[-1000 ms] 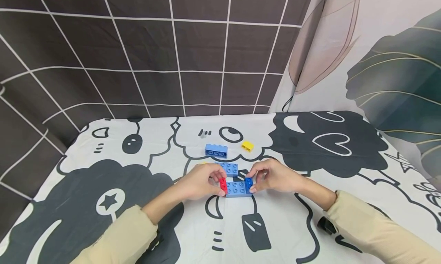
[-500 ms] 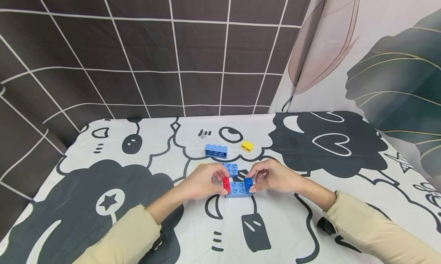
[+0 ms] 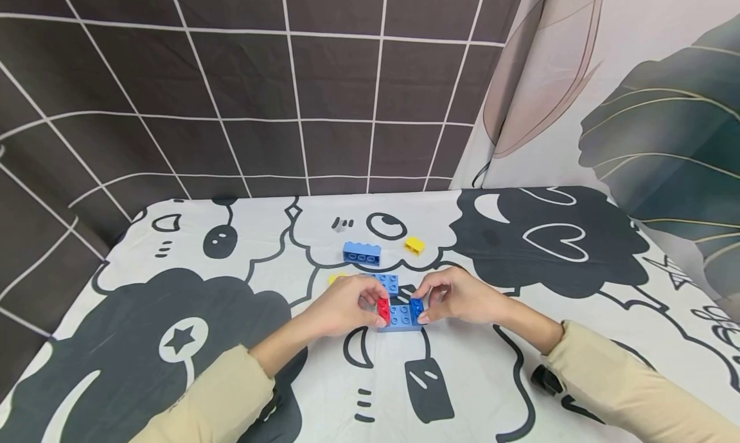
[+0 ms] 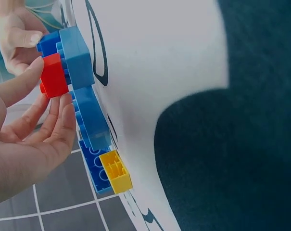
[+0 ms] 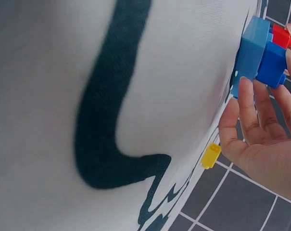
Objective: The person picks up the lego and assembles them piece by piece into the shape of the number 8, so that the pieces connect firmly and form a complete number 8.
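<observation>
My left hand [image 3: 345, 305] pinches a small red building brick [image 3: 383, 310] between thumb and fingers, over the left end of a light blue brick [image 3: 400, 316]. In the left wrist view the red brick [image 4: 54, 75] is upright beside the light blue brick's studs; whether it is pressed down, I cannot tell. A dark blue brick [image 3: 416, 309] sits on the light blue brick's right end, pinched by my right hand [image 3: 462, 295]. The right wrist view shows this dark blue brick [image 5: 272, 64] against the light blue brick [image 5: 252, 47]. Bare studs lie between the two small bricks.
Just behind lies another light blue brick [image 3: 387, 284], partly covered by the left hand. Farther back, a blue brick [image 3: 361, 253] rests on its side near a small yellow brick [image 3: 414, 245]. Another yellow brick [image 3: 337, 278] peeks out behind the left hand. A patterned cloth [image 3: 324, 391] covers the table.
My left hand has shifted the red brick slightly right along the light blue brick, uncovering more of the yellow brick behind it. My right hand and the dark blue brick stay in place.
</observation>
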`<state>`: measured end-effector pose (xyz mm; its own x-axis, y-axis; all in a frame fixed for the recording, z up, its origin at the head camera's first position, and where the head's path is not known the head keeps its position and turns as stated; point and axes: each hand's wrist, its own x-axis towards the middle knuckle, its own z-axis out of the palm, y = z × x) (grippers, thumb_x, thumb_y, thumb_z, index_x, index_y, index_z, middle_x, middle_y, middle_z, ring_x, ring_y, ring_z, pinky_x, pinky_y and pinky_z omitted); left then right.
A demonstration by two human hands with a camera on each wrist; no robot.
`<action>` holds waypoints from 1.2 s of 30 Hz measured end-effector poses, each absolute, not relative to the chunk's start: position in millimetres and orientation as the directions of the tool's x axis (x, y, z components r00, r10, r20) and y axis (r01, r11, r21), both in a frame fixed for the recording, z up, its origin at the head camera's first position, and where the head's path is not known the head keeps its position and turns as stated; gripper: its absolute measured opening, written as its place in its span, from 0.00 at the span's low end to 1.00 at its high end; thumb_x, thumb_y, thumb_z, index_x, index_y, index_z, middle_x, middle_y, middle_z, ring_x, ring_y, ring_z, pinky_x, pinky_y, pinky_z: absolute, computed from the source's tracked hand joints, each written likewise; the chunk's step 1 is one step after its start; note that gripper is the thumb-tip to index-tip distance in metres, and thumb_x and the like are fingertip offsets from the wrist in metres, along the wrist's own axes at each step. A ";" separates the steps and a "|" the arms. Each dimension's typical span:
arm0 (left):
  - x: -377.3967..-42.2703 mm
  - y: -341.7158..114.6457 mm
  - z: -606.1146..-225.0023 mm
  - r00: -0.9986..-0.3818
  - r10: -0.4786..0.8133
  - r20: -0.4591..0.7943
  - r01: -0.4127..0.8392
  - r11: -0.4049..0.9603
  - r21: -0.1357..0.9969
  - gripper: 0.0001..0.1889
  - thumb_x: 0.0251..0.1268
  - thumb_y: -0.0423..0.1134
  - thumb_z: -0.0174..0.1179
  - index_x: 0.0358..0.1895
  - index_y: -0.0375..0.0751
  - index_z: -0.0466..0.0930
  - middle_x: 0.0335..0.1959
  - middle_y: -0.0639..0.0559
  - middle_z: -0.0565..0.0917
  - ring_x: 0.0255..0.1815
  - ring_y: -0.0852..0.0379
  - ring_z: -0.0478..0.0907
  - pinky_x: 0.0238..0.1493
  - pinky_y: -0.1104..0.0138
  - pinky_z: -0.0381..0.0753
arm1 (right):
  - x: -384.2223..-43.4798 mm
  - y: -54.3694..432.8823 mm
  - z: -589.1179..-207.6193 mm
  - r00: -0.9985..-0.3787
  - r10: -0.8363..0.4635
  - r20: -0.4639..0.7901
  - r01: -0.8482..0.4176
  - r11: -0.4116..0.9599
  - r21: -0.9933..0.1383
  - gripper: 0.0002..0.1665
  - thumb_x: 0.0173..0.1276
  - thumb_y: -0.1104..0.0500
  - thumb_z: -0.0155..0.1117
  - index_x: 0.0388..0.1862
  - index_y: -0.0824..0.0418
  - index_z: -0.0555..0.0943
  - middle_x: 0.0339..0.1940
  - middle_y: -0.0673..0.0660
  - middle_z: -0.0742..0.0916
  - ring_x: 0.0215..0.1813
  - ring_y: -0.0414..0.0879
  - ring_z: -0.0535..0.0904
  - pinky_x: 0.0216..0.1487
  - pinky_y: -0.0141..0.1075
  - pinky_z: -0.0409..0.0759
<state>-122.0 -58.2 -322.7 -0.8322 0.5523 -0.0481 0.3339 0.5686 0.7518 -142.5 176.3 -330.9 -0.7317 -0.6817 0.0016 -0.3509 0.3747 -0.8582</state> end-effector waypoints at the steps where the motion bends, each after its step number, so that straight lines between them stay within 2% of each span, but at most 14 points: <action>1: -122.2 -57.8 -323.2 -0.835 0.548 -0.047 0.333 0.572 0.749 0.14 0.45 0.32 0.70 0.38 0.36 0.79 0.30 0.54 0.79 0.35 0.56 0.75 0.40 0.69 0.75 | -142.6 176.2 -330.9 -0.731 -0.683 0.003 -0.353 0.373 -0.858 0.16 0.46 0.65 0.74 0.35 0.68 0.81 0.25 0.55 0.82 0.25 0.42 0.76 0.26 0.31 0.74; 7: -122.5 -57.1 -324.5 -0.849 0.526 -0.049 0.314 0.576 0.754 0.14 0.45 0.33 0.71 0.37 0.36 0.80 0.29 0.55 0.79 0.35 0.56 0.76 0.41 0.67 0.75 | -142.7 175.7 -331.5 -0.725 -0.688 0.010 -0.356 0.363 -0.861 0.16 0.46 0.65 0.74 0.35 0.68 0.81 0.24 0.55 0.83 0.25 0.42 0.76 0.26 0.31 0.74; 17: -123.5 -58.9 -326.5 -0.852 0.522 -0.026 0.312 0.548 0.777 0.14 0.42 0.32 0.72 0.36 0.36 0.81 0.28 0.55 0.80 0.33 0.56 0.76 0.37 0.70 0.74 | -142.8 175.1 -331.3 -0.721 -0.693 0.015 -0.358 0.354 -0.864 0.16 0.46 0.65 0.74 0.35 0.68 0.81 0.25 0.55 0.82 0.25 0.41 0.76 0.25 0.31 0.74; 36: -121.2 -58.4 -327.9 -0.867 0.497 -0.032 0.283 0.544 0.790 0.14 0.44 0.32 0.71 0.38 0.36 0.83 0.29 0.54 0.81 0.34 0.56 0.77 0.37 0.68 0.75 | -142.4 176.6 -331.4 -0.723 -0.691 0.026 -0.371 0.355 -0.858 0.16 0.46 0.63 0.74 0.35 0.67 0.82 0.23 0.53 0.82 0.24 0.42 0.75 0.25 0.31 0.74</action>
<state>-121.2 -58.4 -327.9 -0.8670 0.4972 -0.0316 0.2834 0.5443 0.7896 -142.4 176.6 -331.4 -0.7225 -0.6908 0.0264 -0.3710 0.3553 -0.8580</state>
